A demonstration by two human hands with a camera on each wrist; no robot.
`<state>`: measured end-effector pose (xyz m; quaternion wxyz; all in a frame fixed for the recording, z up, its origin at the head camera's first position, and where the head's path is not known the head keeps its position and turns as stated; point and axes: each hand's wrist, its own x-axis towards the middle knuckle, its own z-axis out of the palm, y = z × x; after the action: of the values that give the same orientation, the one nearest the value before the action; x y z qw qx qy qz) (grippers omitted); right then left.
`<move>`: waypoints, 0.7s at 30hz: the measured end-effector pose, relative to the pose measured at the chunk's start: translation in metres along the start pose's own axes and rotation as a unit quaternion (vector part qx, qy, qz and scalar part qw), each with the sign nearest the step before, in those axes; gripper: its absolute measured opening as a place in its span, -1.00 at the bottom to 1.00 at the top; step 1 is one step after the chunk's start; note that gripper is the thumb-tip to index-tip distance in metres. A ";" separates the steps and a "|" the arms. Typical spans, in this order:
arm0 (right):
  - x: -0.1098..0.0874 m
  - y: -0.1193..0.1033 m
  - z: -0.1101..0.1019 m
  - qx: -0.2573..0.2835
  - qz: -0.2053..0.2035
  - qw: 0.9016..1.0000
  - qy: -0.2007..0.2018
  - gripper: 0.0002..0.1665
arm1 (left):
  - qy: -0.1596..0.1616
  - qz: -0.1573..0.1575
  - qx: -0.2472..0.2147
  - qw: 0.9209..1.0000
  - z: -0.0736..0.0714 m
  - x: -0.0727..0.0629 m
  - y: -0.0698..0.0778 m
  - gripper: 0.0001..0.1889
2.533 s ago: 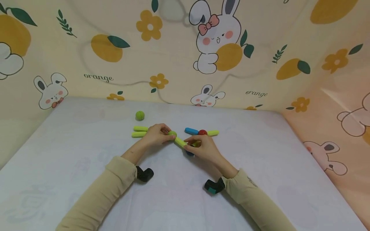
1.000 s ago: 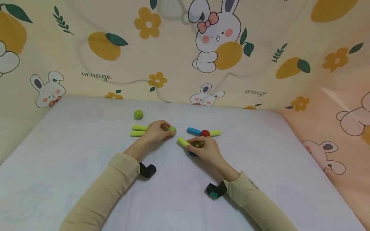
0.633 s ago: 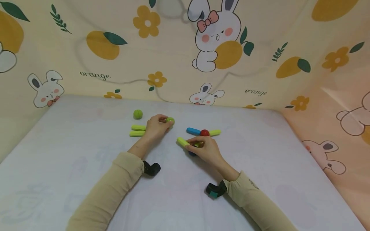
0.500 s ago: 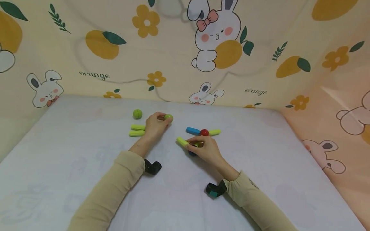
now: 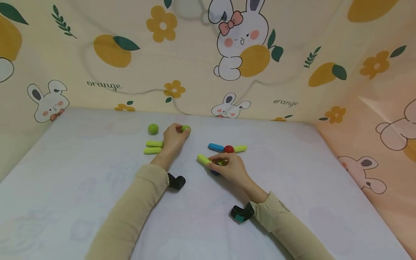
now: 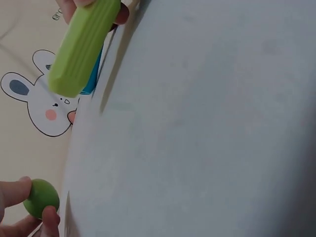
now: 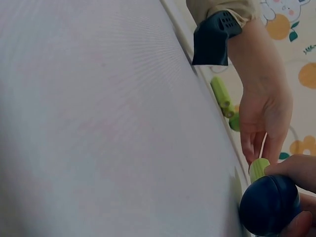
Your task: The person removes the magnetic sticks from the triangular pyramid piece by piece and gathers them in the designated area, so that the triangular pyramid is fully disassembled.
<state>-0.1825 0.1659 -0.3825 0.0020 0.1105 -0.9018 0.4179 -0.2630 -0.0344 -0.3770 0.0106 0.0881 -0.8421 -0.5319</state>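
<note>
My left hand (image 5: 173, 140) pinches a green ball (image 5: 186, 129) between thumb and fingers, toward the back of the table. In the left wrist view the same green ball (image 6: 42, 199) shows close over the white surface. My right hand (image 5: 231, 168) grips a yellow-green stick (image 5: 203, 160) whose free end points up and left. A dark blue ball (image 7: 266, 205) sits on that piece, with the right fingers around it in the right wrist view. The two hands are apart, and so are the green ball and the stick.
Behind the right hand lie a blue stick (image 5: 216, 147), a red ball (image 5: 229, 148) and a yellow-green stick (image 5: 241, 148), joined in a row. Left of the left hand are two loose yellow-green sticks (image 5: 152, 150) and another green ball (image 5: 153, 129). A printed cloth wall borders the table.
The green ball was at the stick's end and has come away from it. My left hand has carried it back and slightly left. The right hand has hardly moved.
</note>
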 end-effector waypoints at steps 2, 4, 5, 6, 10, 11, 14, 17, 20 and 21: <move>0.000 -0.001 0.000 0.001 -0.001 1.000 0.000 -0.76 | -0.002 -0.005 0.008 1.000 0.001 0.000 0.001 -0.56; -0.001 -0.001 0.000 0.000 0.001 1.000 0.001 -0.76 | -0.002 -0.011 0.016 1.000 0.002 0.001 0.001 -0.56; -0.001 -0.001 -0.001 -0.001 0.000 1.000 0.001 -0.76 | -0.001 -0.014 0.020 1.000 0.002 0.001 0.001 -0.56; -0.001 -0.001 0.000 -0.001 0.001 1.000 0.002 -0.76 | 0.000 -0.016 0.022 1.000 0.003 0.002 0.001 -0.57; 0.000 -0.001 0.000 0.000 0.006 1.000 0.000 -0.76 | 0.011 -0.017 0.026 0.999 0.005 0.004 0.001 -0.58; 0.000 -0.001 0.000 0.000 0.006 1.000 -0.001 -0.76 | 0.014 -0.016 0.025 0.999 0.005 0.004 0.001 -0.59; 0.001 0.000 0.000 0.002 0.006 1.000 -0.003 -0.76 | 0.020 -0.017 0.018 0.999 0.006 0.004 0.001 -0.59; 0.001 0.000 0.000 0.003 0.006 1.000 -0.003 -0.76 | 0.022 -0.018 0.010 1.000 0.006 0.004 0.001 -0.57; 0.000 -0.001 0.000 0.003 0.004 1.000 -0.003 -0.76 | 0.020 -0.020 0.007 1.000 0.007 0.003 0.001 -0.53; 0.000 -0.001 0.000 0.003 0.003 1.000 -0.003 -0.76 | 0.017 -0.021 0.008 1.000 0.007 0.003 0.001 -0.50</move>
<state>-0.1823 0.1657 -0.3818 -0.0027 0.1091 -0.9010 0.4198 -0.2670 -0.0285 -0.3793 0.0133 0.1148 -0.8440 -0.5238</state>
